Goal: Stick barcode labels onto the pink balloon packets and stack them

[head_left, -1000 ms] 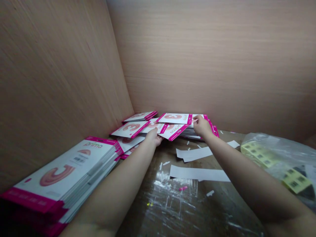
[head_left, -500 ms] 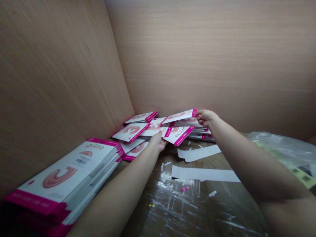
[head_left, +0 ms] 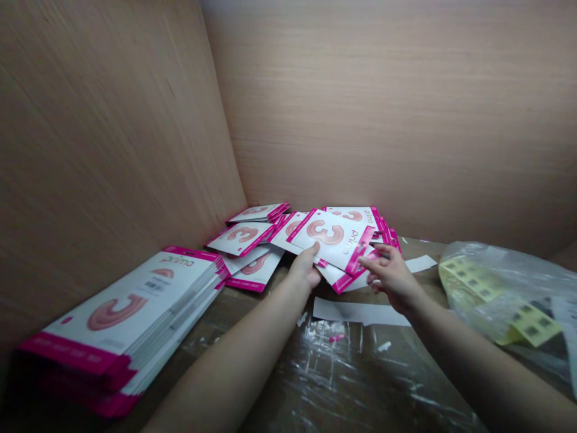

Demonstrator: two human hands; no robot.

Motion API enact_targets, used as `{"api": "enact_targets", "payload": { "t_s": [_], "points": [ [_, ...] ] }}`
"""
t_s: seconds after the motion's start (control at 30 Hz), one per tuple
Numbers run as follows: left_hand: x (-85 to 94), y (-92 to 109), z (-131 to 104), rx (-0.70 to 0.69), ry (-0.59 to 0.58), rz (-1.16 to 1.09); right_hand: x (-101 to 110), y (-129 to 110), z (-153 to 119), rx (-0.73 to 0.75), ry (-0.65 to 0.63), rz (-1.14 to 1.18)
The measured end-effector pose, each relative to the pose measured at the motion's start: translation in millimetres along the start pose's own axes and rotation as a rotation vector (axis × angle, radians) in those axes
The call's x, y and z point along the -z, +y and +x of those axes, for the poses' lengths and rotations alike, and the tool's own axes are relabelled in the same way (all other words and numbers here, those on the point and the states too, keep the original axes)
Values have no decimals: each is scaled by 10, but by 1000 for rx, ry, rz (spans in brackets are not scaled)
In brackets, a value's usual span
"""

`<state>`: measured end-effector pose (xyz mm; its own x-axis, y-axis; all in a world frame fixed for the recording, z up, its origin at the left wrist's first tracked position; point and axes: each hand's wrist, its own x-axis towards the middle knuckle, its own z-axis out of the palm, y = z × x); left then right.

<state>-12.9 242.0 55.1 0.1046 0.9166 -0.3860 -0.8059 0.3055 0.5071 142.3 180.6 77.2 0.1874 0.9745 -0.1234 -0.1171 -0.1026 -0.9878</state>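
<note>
My left hand [head_left: 307,269] grips several flat white-and-pink packets, thumb on top and fingers underneath. The uppermost packet [head_left: 331,236] carries a pink balloon picture shaped like a 3 and lies tilted over the others. At its right end, my right hand [head_left: 390,273] has its fingers apart, the fingertips at the pink strip. Behind the held packets rests another packet stack [head_left: 351,211] against the back panel. Left of my left hand, loose packets [head_left: 241,239] overlap in a pile.
A tall packet stack [head_left: 121,307] stands along the left wooden panel [head_left: 112,120]. White paper strips [head_left: 360,311] and small scraps lie on the brown, film-covered surface [head_left: 324,385]. To the right sits a clear plastic bag [head_left: 473,255] with yellow label sheets.
The packet my right hand was pinching at the back has come nearer, onto those in my left hand. My right hand has moved closer and its fingers have spread.
</note>
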Motion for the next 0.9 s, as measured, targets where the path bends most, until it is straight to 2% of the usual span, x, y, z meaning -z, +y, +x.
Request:
{"api": "enact_targets", "payload": {
  "t_s": [0.07,0.17,0.23,0.37,0.43,0.5,0.57,0.6,0.67,0.7,0.73,0.77,0.8,0.87,0.9],
  "points": [
    [-22,-119,-98,-24,-11,8,202,118,-172,-47,48,71],
    [-73,-400,-418,-40,-84,27,404,216,-406,-139,-93,326],
    [-112,-615,-682,-50,-154,62,441,250,-520,-99,-146,477],
    [-155,-950,-1114,-99,-272,216,439,346,-647,-43,-41,606],
    [-114,-999,-1250,-114,-353,329,515,363,-696,-24,-12,623],
    [1,-918,-1330,-110,-448,539,708,279,-751,19,6,581],
    [183,-701,-1356,-103,-475,760,1014,50,-814,70,-11,435],
    [284,-556,-1352,-120,-435,815,1187,-116,-849,95,-35,321],
    [453,-254,-1337,-196,-336,780,1485,-513,-925,98,-130,-21],
    [503,-125,-1338,-266,-272,736,1574,-720,-965,96,-197,-208],
    [524,-30,-1355,-332,-262,718,1604,-917,-1007,110,-287,-396],
    [513,26,-1389,-390,-299,729,1570,-1094,-1049,150,-370,-581],
    [473,40,-1439,-431,-389,766,1479,-1244,-1092,201,-440,-750],
    [340,-40,-1564,-430,-642,870,1185,-1447,-1180,329,-519,-1036],
    [266,-115,-1622,-403,-733,899,1027,-1500,-1221,407,-532,-1160]
  ]
}}
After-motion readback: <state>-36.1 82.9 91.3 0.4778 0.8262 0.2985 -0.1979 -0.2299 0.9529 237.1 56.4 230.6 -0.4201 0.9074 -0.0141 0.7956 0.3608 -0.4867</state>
